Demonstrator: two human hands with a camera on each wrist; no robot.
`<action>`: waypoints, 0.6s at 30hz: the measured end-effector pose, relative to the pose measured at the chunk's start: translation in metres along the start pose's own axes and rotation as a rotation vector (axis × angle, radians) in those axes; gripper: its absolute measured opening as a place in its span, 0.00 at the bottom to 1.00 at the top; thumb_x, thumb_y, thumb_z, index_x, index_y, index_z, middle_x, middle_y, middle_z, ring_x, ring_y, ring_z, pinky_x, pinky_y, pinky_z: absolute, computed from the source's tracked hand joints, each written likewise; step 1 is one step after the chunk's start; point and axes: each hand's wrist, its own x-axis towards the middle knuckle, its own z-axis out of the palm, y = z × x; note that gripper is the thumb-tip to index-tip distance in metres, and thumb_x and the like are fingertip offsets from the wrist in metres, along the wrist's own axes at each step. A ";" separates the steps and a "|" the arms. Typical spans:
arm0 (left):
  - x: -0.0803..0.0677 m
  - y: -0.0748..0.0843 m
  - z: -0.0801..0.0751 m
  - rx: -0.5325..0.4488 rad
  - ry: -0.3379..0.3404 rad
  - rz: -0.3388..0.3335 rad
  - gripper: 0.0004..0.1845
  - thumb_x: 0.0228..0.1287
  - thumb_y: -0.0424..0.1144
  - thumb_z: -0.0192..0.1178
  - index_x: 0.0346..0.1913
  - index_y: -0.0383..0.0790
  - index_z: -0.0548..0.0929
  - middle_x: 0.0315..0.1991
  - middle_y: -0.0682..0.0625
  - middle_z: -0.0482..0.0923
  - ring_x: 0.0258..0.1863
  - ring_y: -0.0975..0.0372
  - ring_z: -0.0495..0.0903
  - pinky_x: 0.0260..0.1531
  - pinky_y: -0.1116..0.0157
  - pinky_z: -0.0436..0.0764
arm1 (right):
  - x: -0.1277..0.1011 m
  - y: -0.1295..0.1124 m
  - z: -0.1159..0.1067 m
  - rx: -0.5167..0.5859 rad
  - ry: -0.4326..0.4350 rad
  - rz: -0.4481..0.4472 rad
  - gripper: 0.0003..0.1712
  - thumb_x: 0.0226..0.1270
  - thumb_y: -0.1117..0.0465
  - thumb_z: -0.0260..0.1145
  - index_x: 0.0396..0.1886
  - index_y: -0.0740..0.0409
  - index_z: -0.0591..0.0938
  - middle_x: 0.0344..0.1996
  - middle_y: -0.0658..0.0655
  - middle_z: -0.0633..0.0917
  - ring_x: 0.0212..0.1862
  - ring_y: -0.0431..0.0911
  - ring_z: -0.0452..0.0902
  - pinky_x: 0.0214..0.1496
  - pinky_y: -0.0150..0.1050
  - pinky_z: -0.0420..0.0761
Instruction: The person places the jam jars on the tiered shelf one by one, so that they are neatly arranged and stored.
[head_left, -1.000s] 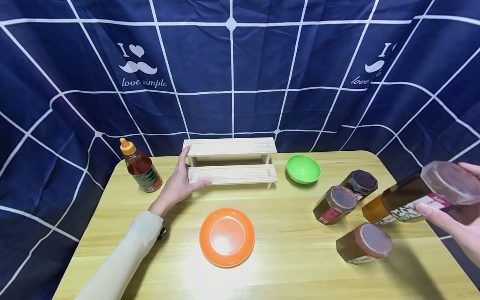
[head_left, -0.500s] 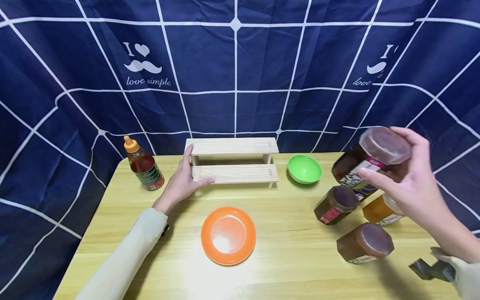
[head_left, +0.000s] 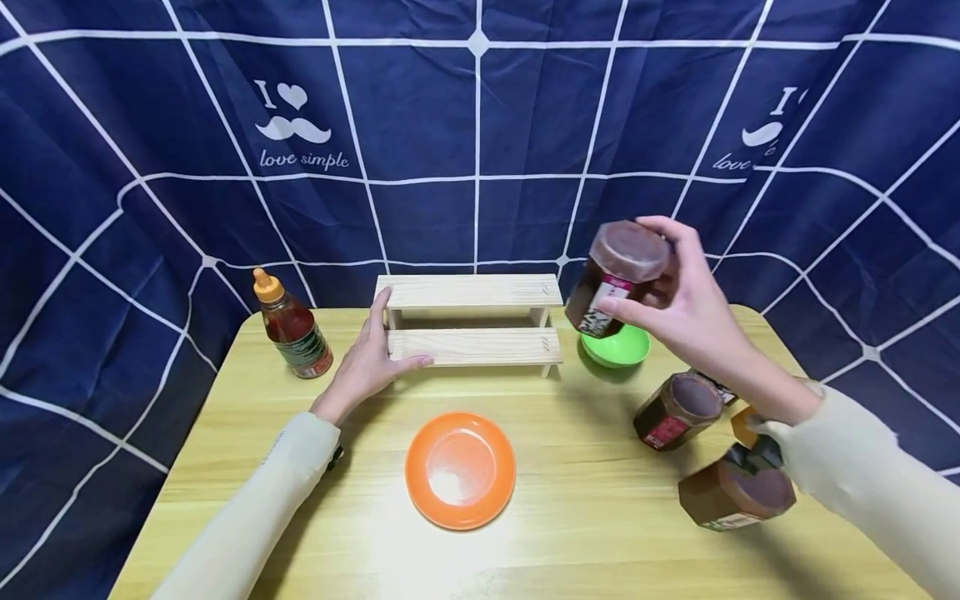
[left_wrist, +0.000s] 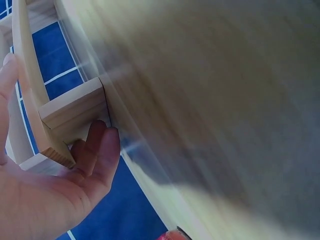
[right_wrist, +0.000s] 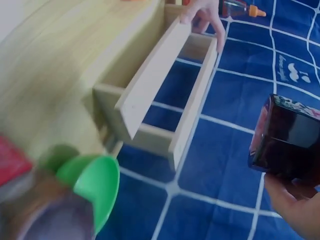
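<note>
A two-step wooden shelf rack point(head_left: 468, 346) stands at the back of the table. My left hand point(head_left: 367, 362) grips its left end, thumb along the front of the lower step. In the left wrist view, fingers point(left_wrist: 107, 150) curl around the end of a board and its leg. My right hand point(head_left: 678, 300) holds a dark jam jar point(head_left: 618, 275) with a pinkish lid and a white-and-magenta label, tilted in the air. In the head view the jar overlaps the green bowl point(head_left: 626, 348), just right of the rack. The right wrist view shows the jar's dark side point(right_wrist: 290, 140).
Several more jars, including a dark jar point(head_left: 678, 411) and a brown jar point(head_left: 731, 492), stand at the right, partly under my right forearm. An orange plate point(head_left: 461, 471) lies front centre. A sauce bottle point(head_left: 292, 329) stands at the left. A blue cloth point(head_left: 525, 125) hangs behind the table.
My right hand has carried the jar leftward from the far right, over the other jars, to near the bowl and the rack's right end. The left hand has stayed on the rack.
</note>
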 end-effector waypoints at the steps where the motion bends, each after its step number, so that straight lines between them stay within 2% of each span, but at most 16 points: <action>1: 0.000 0.000 0.000 -0.001 0.000 -0.004 0.73 0.58 0.55 0.85 0.89 0.59 0.37 0.82 0.27 0.56 0.75 0.34 0.67 0.65 0.33 0.73 | 0.005 0.001 0.006 0.017 -0.006 0.000 0.55 0.64 0.72 0.81 0.83 0.42 0.62 0.65 0.59 0.80 0.56 0.48 0.85 0.55 0.31 0.84; 7: -0.001 0.002 0.001 -0.008 0.007 -0.016 0.74 0.56 0.54 0.86 0.90 0.58 0.37 0.81 0.26 0.58 0.74 0.33 0.69 0.63 0.34 0.74 | 0.039 0.013 0.041 0.134 -0.066 -0.014 0.54 0.63 0.70 0.82 0.82 0.44 0.64 0.65 0.61 0.81 0.57 0.51 0.85 0.56 0.36 0.85; 10: -0.001 0.002 0.001 -0.012 0.005 -0.023 0.74 0.56 0.54 0.87 0.90 0.59 0.37 0.81 0.28 0.58 0.73 0.34 0.70 0.63 0.35 0.75 | 0.053 0.020 0.060 0.186 -0.110 -0.036 0.54 0.62 0.71 0.82 0.82 0.45 0.64 0.65 0.61 0.81 0.58 0.53 0.84 0.58 0.42 0.86; 14: -0.001 0.002 0.001 -0.011 0.003 -0.030 0.74 0.56 0.55 0.86 0.90 0.61 0.36 0.82 0.29 0.57 0.73 0.34 0.70 0.63 0.35 0.74 | 0.067 0.029 0.085 0.219 -0.157 -0.064 0.54 0.62 0.72 0.82 0.82 0.48 0.63 0.65 0.61 0.82 0.60 0.53 0.83 0.63 0.52 0.83; 18: -0.002 0.003 0.001 -0.008 0.004 -0.026 0.74 0.56 0.55 0.86 0.89 0.62 0.37 0.83 0.28 0.56 0.73 0.33 0.69 0.65 0.34 0.73 | 0.078 0.037 0.110 0.247 -0.199 -0.072 0.54 0.64 0.72 0.80 0.83 0.51 0.61 0.66 0.61 0.81 0.62 0.53 0.82 0.64 0.55 0.81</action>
